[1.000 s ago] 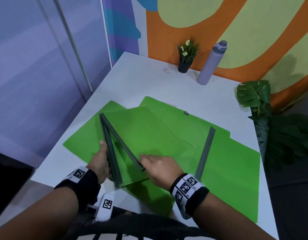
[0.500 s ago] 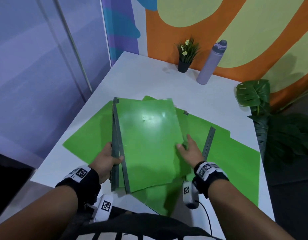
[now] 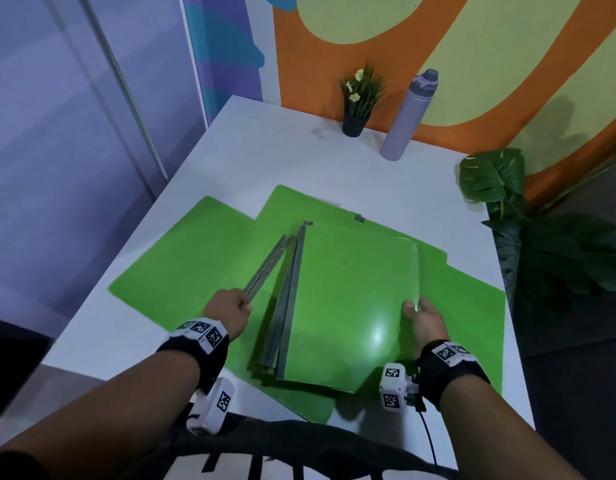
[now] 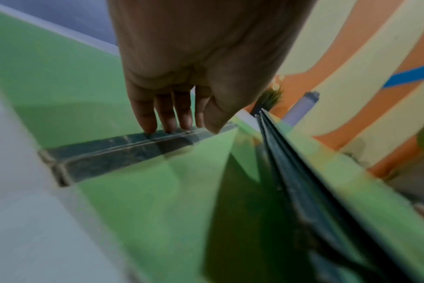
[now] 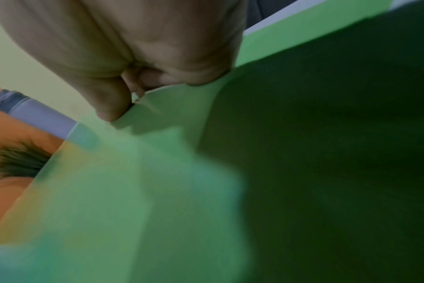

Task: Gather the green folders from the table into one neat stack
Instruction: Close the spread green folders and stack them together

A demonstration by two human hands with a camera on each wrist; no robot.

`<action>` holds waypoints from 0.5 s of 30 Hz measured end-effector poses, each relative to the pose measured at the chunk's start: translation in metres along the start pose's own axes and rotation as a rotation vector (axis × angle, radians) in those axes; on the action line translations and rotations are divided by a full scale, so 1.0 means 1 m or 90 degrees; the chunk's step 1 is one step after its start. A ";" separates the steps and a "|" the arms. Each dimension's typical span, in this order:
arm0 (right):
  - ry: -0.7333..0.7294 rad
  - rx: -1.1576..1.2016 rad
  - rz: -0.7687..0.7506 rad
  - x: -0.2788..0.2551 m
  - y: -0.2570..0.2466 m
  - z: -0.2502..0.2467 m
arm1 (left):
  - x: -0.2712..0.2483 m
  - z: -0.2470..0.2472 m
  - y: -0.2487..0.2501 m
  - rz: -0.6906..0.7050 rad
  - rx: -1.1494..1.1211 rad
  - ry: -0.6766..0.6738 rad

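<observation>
The small stack (image 3: pixel 348 306) of folders lies mid-table on the spread ones, its grey spines to the left. The right hand (image 3: pixel 425 320) pinches its right edge, thumb on top and fingers curled under, probably to steady or shift it. The left hand (image 3: pixel 227 311) reaches for the next folder's spine (image 3: pixel 265 268), fingers (image 4: pixel 167 114) together with tips on the strip, apparently to draw it in; a plant (image 3: pixel 358 98) and bottle (image 3: pixel 408 116) stand well beyond.
</observation>
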State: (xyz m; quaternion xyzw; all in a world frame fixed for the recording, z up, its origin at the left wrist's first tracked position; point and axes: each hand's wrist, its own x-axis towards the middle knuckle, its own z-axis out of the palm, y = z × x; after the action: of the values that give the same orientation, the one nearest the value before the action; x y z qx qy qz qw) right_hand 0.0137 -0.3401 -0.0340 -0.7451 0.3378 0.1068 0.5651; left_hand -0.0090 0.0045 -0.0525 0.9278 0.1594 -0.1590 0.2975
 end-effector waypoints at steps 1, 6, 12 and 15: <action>0.014 -0.005 0.008 0.001 0.004 -0.005 | 0.003 0.004 -0.005 -0.010 0.053 0.004; 0.036 -0.059 0.022 -0.003 0.025 -0.012 | 0.007 0.019 -0.006 -0.038 0.114 0.002; 0.038 -0.071 0.019 -0.007 0.036 -0.005 | 0.009 0.020 0.001 -0.088 0.060 -0.022; 0.043 -0.031 0.016 -0.004 0.028 -0.011 | 0.002 0.004 0.015 -0.073 0.005 0.048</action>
State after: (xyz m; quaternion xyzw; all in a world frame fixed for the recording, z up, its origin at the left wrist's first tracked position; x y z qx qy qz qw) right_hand -0.0091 -0.3526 -0.0491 -0.7577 0.3630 0.0970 0.5336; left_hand -0.0019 -0.0086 -0.0490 0.9238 0.2228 -0.1410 0.2777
